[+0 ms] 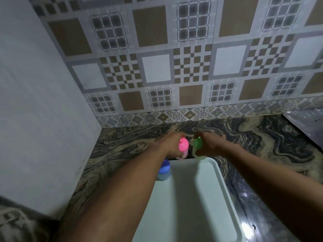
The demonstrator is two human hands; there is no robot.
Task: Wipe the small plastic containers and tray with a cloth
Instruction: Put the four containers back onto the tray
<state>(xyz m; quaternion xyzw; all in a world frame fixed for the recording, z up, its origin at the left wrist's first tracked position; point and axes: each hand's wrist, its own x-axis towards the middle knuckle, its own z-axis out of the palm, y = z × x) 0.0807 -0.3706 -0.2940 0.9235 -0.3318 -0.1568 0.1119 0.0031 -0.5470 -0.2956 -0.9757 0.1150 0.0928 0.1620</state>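
Two hands out ahead, side by side. Left hand (pixel 167 145) curled around a pink-lidded container (pixel 183 145); right hand (pixel 211 145) wrapped around a green-lidded container (pixel 198 144), pale body showing below the fingers. Both containers sit close together, just past the far rim of the white tray (pixel 192 198); cannot tell whether they are lifted or standing. Blue-lidded container (pixel 164 170) upright beside the tray's left far corner, partly hidden by the left forearm. Tray lies on a swirled dark stone counter (pixel 122 145), with a patterned tile wall (pixel 174 58) behind.
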